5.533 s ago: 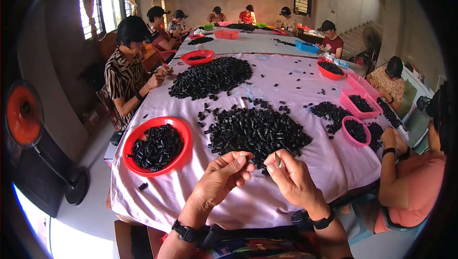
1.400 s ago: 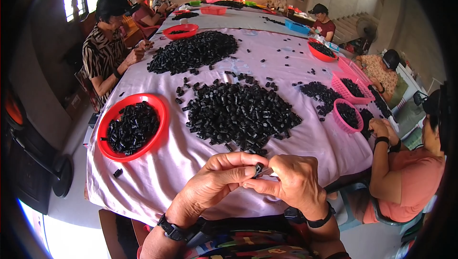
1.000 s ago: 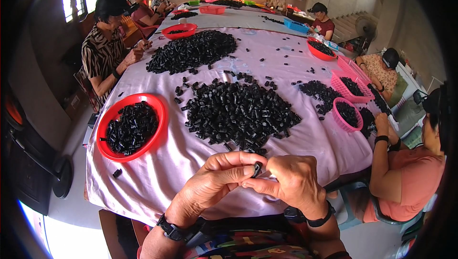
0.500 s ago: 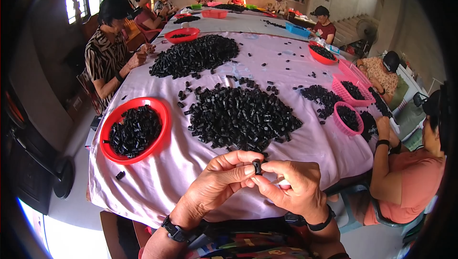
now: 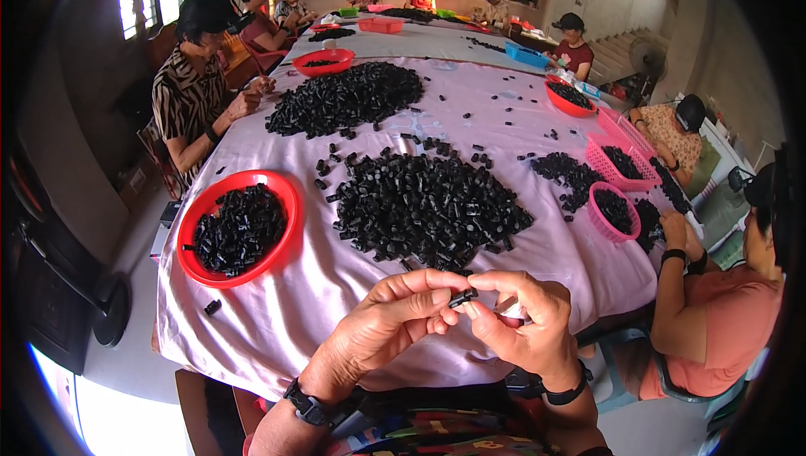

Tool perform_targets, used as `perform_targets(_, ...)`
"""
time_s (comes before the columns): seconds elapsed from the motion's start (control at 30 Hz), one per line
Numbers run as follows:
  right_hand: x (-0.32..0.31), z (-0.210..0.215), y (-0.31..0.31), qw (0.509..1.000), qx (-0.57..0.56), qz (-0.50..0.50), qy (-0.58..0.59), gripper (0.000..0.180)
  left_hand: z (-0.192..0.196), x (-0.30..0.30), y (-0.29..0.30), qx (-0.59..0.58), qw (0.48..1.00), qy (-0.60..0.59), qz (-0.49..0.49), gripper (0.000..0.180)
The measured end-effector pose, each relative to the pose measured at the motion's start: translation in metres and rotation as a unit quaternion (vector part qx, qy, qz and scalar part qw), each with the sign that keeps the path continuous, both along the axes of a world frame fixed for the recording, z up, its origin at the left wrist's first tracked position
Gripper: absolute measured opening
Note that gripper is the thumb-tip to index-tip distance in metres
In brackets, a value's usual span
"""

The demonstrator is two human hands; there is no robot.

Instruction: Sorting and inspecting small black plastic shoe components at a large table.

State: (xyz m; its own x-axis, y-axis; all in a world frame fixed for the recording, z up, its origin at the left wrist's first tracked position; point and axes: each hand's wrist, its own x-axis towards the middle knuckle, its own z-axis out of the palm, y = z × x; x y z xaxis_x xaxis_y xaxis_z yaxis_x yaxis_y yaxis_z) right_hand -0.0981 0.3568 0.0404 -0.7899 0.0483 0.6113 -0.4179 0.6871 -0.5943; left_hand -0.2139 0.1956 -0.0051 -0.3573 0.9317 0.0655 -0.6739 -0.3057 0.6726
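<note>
Hands: your left hand [image 5: 382, 332] and right hand [image 5: 525, 330], apart and open-fingered over the table edge 5.5 s ago, now meet fingertip to fingertip.
Part: a small black part [image 5: 462, 297], not visible between them then, now sits pinched by both.
View: your head now sits lower and closer; the red basin [image 5: 195, 242] looms larger.

Wearer's forearms and hands, seen from the head camera.
Both forearms are bare, with no sleeves in view. The left hand [image 5: 382, 330] is bare of gloves and rings; its wrist carries a black watch [image 5: 307, 406] on a dark strap with a chunky case. The right hand [image 5: 525, 326] is likewise ungloved, its wrist ringed by a thin black band [image 5: 564, 393]. Below the arms lies a garment [image 5: 437, 432] patterned in dark, red, green and yellow.
</note>
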Motion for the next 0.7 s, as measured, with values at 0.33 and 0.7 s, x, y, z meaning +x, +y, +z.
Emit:
perform_targets(0.33,-0.0012,0.0012,0.0063,0.995,-0.05,0.079,-0.047,0.029,0.003,0.0003,-0.0002,-0.024,0.999,-0.008,-0.034,0.032)
perform_targets(0.7,0.0003,-0.0013,0.0063,1.0,-0.021,0.006,-0.013,0.018,0.0025,0.0002,-0.0006,-0.008,0.999,-0.028,-0.019,0.029)
